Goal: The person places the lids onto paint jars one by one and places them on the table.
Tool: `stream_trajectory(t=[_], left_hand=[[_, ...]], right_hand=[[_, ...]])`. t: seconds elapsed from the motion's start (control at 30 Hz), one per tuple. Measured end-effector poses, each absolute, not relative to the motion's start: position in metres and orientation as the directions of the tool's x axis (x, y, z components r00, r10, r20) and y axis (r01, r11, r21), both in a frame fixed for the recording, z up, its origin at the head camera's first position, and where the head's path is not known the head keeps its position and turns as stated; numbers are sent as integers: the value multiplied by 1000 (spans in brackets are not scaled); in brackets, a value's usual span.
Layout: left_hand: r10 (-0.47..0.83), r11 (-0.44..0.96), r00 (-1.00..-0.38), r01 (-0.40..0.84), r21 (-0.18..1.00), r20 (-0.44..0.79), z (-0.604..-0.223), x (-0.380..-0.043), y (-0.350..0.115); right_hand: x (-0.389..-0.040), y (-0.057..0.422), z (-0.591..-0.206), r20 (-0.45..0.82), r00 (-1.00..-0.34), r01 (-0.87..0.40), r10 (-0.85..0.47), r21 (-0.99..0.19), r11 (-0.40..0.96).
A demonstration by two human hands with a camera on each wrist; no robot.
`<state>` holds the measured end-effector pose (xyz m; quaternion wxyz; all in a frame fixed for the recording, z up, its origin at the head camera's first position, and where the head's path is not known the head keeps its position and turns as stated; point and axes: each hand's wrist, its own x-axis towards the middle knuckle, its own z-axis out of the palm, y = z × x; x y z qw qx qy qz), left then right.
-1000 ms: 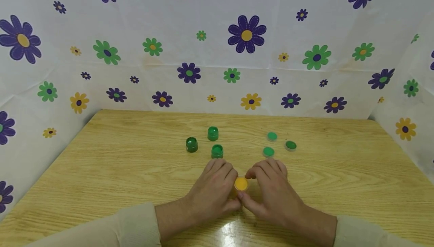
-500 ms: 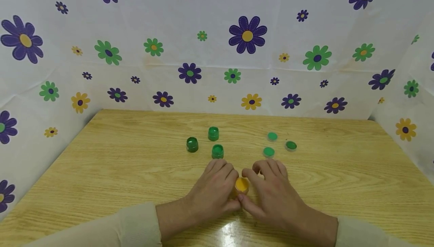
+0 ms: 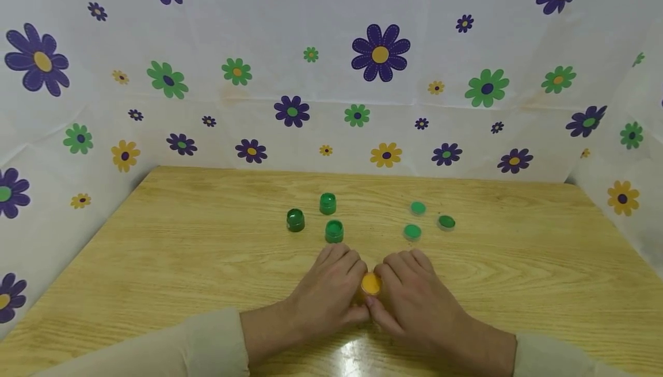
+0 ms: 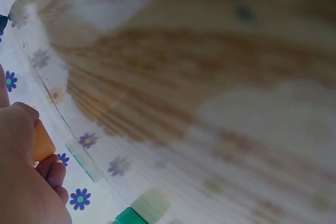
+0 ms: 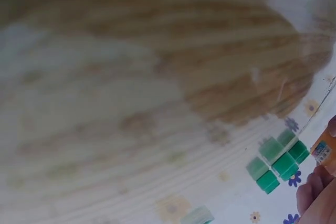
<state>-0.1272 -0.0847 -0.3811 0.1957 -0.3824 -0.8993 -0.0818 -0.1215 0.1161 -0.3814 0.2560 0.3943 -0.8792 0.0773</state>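
A small jar of yellow paint (image 3: 370, 284) stands near the front middle of the table in the head view, between both hands. My left hand (image 3: 330, 285) grips it from the left with bent fingers. From the other side my right hand (image 3: 420, 296) pinches its upper part, thumb in front and index finger behind. Whether the yellow top is a lid or bare paint is hard to tell. The left wrist view shows the jar's yellow side (image 4: 44, 142) within the left hand (image 4: 26, 166). A printed label (image 5: 322, 151) on it appears in the right wrist view.
Three uncovered green paint jars (image 3: 334, 231) stand beyond the left hand on the wooden table (image 3: 207, 239). Three round lids with green insides (image 3: 412, 231) lie beyond the right hand. A flowered cloth (image 3: 321, 77) encloses the back and sides.
Half a second ago the right index finger was lifted off the jar's edge; now those fingers are back against it, drawn together. The left hand has kept its hold. Green jars and lids stay put.
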Motion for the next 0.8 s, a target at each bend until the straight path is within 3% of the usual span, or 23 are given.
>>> stream_trajectory(t=[0.37,0.6,0.8], left_hand=[[691,664,-605,747,-17,396,-380,-126,-85],[692,670,-591,740,-64,414,-379,-124,-86],[682,695,-634,717,-53,365,-374,-123,-84]], right_hand=[[-122,115,-380,529,-471,-783,-706,118,611],[-123,113,-376,550,-393,-772,-737,238,589],[-123,110,-372,536,-410,-751,-738,261,607]])
